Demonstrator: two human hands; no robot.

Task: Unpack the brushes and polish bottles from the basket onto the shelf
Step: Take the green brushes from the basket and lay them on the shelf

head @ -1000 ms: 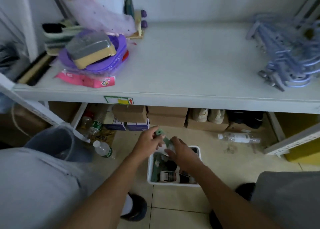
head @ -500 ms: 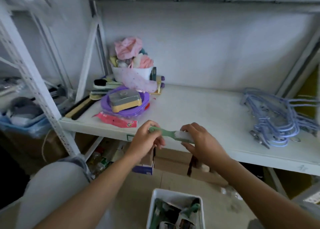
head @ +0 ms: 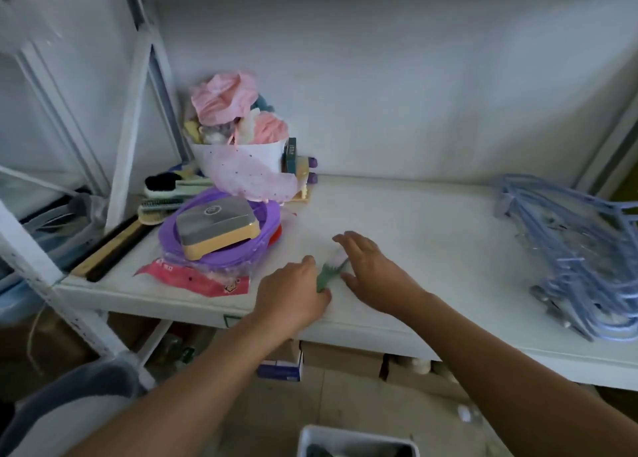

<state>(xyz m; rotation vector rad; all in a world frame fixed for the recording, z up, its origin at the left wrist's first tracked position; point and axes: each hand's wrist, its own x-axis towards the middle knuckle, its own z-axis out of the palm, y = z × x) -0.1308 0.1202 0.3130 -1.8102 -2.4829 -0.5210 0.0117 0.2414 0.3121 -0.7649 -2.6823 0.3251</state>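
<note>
A brush (head: 330,269) with a green handle and pale bristles lies on the white shelf (head: 431,249), near its front edge. My left hand (head: 293,292) is closed around the end of the handle. My right hand (head: 371,270) is over the bristle end with its fingers spread; the brush head shows between thumb and fingers. The white basket (head: 345,435) stands on the floor below, cut off by the bottom edge of the view, with dark items inside that I cannot make out.
Left of the brush sit a purple basin (head: 221,249) holding a soap box, a pink packet (head: 193,277), several brushes (head: 169,194) and a white bowl of pink cloths (head: 238,156). Blue hangers (head: 573,249) lie at the right. Cardboard boxes (head: 341,356) are under the shelf.
Both hands lifted the green brush out of the basket, carried it up to the shelf and laid it down. My right hand has opened over the bristle end.
</note>
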